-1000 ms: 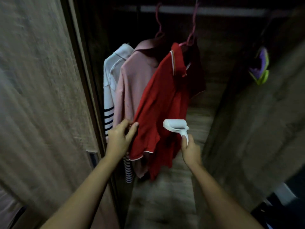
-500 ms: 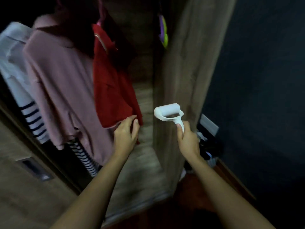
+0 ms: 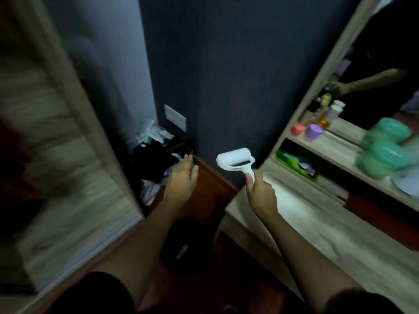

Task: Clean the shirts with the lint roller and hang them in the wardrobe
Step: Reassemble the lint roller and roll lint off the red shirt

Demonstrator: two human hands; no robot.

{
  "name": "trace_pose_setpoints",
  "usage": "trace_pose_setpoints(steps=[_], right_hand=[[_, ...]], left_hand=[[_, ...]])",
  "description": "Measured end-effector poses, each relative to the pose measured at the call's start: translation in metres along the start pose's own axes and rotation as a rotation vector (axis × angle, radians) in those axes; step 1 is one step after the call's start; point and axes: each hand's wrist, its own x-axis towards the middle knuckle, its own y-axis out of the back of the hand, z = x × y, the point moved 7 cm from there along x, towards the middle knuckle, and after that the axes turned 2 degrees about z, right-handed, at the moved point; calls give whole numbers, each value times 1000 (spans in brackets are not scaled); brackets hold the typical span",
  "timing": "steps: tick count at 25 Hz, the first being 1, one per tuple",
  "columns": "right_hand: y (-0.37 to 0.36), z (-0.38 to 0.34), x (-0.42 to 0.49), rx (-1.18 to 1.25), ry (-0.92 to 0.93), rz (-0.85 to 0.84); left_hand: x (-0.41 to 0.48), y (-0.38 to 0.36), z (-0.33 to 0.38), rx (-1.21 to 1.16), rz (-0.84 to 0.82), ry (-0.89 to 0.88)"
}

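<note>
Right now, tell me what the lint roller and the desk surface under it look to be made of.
Lint roller: white frame and handle look like smooth moulded plastic with a matte finish; the drum looks like a white sheet wrap, probably paper. The right hand grips its handle. Desk surface: pale wood-grain streaks suggest laminate or veneered board, matte; motion blur leaves it open whether it is solid wood.

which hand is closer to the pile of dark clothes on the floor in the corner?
Left. The left hand, open, hovers at the pile of dark clothes; the right hand holds the white lint roller further right.
</note>
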Motion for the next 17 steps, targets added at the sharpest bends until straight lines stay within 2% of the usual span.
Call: trace_pose_setpoints(steps=[3,5,7,11,17], right_hand=[[29,107,-1,-96,-80,-35],[43,156,-2,-130,-111,-67],[51,193,-6,-150,-98,-107],[59,255,-9,-98,-171,-181],[56,283,-11,-132,-107,-159]], left_hand=[[-28,-101,56,23,-155,-14],[-42,-160,81,90,-264,-89],[-53,-204,95,101,-372,-51],[-65,-262,125,224,-470,-49],[-76,-299,121,410,-539,-84]])
